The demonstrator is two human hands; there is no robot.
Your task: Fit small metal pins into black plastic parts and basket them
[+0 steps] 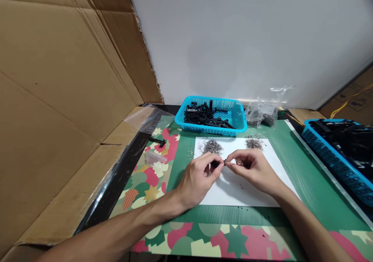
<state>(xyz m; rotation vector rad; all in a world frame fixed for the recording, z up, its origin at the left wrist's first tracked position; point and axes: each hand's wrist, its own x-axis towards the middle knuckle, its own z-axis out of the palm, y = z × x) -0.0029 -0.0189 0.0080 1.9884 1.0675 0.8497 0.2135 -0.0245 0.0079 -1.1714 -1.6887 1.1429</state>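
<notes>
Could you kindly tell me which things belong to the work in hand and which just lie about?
Probably in use: black part in left hand, right hand at its end; metal pieces; white paper; rear blue basket.
Seemingly lying about: flat clear bag; cardboard.

Worktop mat (287,157): green; its border (250,242) cut-out shapes in pinkish red, cream, green, one patch (130,199) orange-striped | basket facing me (210,130), basket off right (329,159): bright blue | held piece (215,164): black | paper (230,194): white | cardboard (58,79): brown
</notes>
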